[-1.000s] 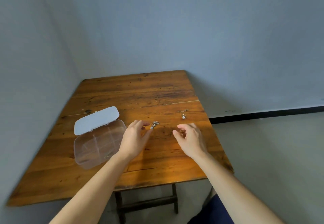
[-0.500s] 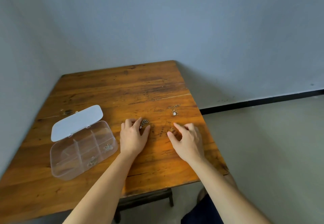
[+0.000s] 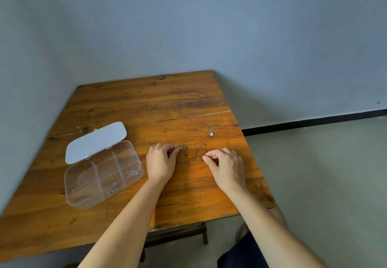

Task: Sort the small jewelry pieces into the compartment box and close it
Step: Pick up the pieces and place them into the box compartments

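Roughly midway, the wooden table (image 3: 159, 104) carried a clear compartment box (image 3: 100, 175) left of the left hand (image 3: 161, 163), lid (image 3: 95, 141) raised, two small pieces in the compartments nearest those fingers. The left fingers pinched a silver piece (image 3: 181, 147) at their tips; the right hand (image 3: 227, 166) fingers pressed together on something too small to name. A pendant chain (image 3: 211, 129) lay beyond the right fingers, near the table's right edge. Between fingers and box the wood lay open.
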The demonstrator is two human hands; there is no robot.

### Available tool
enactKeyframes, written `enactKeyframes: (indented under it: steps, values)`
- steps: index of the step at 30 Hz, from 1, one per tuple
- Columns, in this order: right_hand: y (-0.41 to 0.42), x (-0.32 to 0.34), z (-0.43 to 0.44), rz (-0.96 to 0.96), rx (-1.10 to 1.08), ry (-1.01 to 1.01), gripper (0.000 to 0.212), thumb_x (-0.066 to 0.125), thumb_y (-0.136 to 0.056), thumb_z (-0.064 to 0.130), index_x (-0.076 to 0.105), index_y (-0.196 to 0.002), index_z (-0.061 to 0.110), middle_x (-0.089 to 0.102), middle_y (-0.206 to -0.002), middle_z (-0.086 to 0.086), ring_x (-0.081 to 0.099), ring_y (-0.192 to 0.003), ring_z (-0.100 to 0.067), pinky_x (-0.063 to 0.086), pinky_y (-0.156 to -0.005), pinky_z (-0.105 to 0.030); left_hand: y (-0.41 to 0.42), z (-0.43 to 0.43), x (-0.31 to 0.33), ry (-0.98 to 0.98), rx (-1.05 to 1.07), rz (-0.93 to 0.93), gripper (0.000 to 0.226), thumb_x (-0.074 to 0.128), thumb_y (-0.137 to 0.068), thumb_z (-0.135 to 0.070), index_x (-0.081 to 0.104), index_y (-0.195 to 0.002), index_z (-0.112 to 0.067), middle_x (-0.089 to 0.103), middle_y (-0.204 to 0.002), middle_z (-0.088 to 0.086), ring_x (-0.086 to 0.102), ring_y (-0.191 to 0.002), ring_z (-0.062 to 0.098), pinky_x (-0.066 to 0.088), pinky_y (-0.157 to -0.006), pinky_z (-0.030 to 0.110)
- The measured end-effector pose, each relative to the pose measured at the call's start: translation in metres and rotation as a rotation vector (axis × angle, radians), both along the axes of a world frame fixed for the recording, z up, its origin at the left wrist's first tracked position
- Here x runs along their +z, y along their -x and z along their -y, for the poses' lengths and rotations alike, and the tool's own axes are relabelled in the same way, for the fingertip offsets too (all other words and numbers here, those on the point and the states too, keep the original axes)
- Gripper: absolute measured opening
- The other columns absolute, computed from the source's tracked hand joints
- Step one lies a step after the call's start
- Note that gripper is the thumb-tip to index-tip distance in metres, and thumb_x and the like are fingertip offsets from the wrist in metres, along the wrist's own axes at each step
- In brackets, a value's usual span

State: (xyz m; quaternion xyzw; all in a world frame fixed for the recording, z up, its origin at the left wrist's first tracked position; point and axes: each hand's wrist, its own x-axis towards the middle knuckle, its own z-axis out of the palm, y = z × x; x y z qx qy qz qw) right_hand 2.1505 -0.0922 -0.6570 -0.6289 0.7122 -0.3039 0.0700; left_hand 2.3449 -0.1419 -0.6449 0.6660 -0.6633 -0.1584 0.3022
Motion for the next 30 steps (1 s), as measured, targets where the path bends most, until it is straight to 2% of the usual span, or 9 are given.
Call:
enactKeyframes:
  steps: [5,8,13,15,18,20,23,25,30]
  values:
    - [0.000,0.002,-0.001,-0.006,0.012,-0.003,0.023,0.063,-0.091,0.048,0.074,-0.101,0.031,0.070,-0.099,0.008,0.058,-0.092,-0.016,0.045,-0.077,-0.034,-0.006,-0.015,0.000,0.001,-0.058,0.004,0.018,0.065,-0.093,-0.032,0.075,-0.103,-0.021,0.067,-0.096,0.000,0.053,-0.094,0.023,0.045,-0.083,0.039]
    - [0.002,0.001,-0.001,0.006,0.023,0.011,0.021,0.064,-0.090,0.047,0.074,-0.100,0.031,0.070,-0.098,0.009,0.058,-0.092,-0.015,0.042,-0.076,-0.032,-0.013,-0.027,0.004,-0.017,-0.096,-0.065,0.017,0.064,-0.094,-0.032,0.074,-0.102,-0.021,0.064,-0.093,-0.003,0.054,-0.090,0.019,0.049,-0.081,0.039]
    - [-0.003,0.005,-0.003,0.010,0.032,0.026,0.017,0.068,-0.089,0.044,0.075,-0.097,0.030,0.071,-0.093,0.009,0.061,-0.089,-0.016,0.042,-0.073,-0.032,-0.031,-0.048,0.021,-0.003,-0.100,-0.246,0.010,0.063,-0.095,-0.025,0.071,-0.099,-0.021,0.064,-0.095,0.000,0.058,-0.084,0.010,0.045,-0.071,0.016]
    - [0.001,0.005,-0.001,0.025,0.004,0.027,0.016,0.070,-0.088,0.042,0.075,-0.095,0.029,0.071,-0.091,0.007,0.062,-0.087,-0.018,0.044,-0.072,-0.032,-0.035,-0.051,0.030,0.021,-0.111,-0.292,0.007,0.064,-0.095,-0.023,0.070,-0.097,-0.022,0.064,-0.093,0.000,0.060,-0.083,0.010,0.045,-0.070,0.014]
    - [-0.011,0.013,0.004,0.118,0.032,0.015,0.019,0.069,-0.089,0.042,0.075,-0.096,0.025,0.070,-0.092,0.006,0.059,-0.090,-0.016,0.039,-0.065,-0.024,-0.054,-0.056,0.046,0.086,-0.079,-0.336,0.004,0.065,-0.094,-0.021,0.069,-0.094,-0.024,0.066,-0.089,0.001,0.063,-0.081,0.014,0.047,-0.068,0.017]
    - [-0.029,0.021,0.010,0.159,0.085,0.000,0.022,0.066,-0.090,0.044,0.074,-0.100,0.026,0.067,-0.096,0.006,0.058,-0.092,-0.013,0.042,-0.064,-0.020,-0.072,-0.056,0.056,0.127,-0.043,-0.339,0.004,0.066,-0.093,-0.020,0.070,-0.094,-0.021,0.067,-0.089,0.003,0.064,-0.081,0.016,0.051,-0.067,0.022]
    - [-0.062,0.034,0.026,0.221,0.175,0.021,0.025,0.065,-0.090,0.047,0.074,-0.101,0.027,0.067,-0.099,0.007,0.060,-0.093,-0.014,0.056,-0.071,-0.032,-0.100,-0.054,0.068,0.156,0.049,-0.309,0.007,0.066,-0.093,-0.020,0.070,-0.098,-0.017,0.067,-0.095,0.003,0.063,-0.086,0.015,0.050,-0.070,0.021]
    - [-0.086,0.044,0.036,0.257,0.226,0.040,0.025,0.065,-0.090,0.047,0.074,-0.100,0.027,0.067,-0.098,0.007,0.060,-0.094,-0.014,0.056,-0.074,-0.035,-0.120,-0.053,0.072,0.160,0.109,-0.286,0.007,0.066,-0.093,-0.020,0.070,-0.097,-0.017,0.066,-0.096,0.002,0.062,-0.087,0.015,0.048,-0.070,0.019]
    - [-0.143,0.062,0.052,0.330,0.338,0.024,0.022,0.065,-0.091,0.043,0.073,-0.101,0.026,0.065,-0.100,0.007,0.058,-0.094,-0.011,0.052,-0.073,-0.027,-0.161,-0.050,0.065,0.131,0.186,-0.172,0.006,0.067,-0.093,-0.019,0.072,-0.096,-0.016,0.066,-0.097,0.002,0.061,-0.082,0.012,0.044,-0.064,0.012]
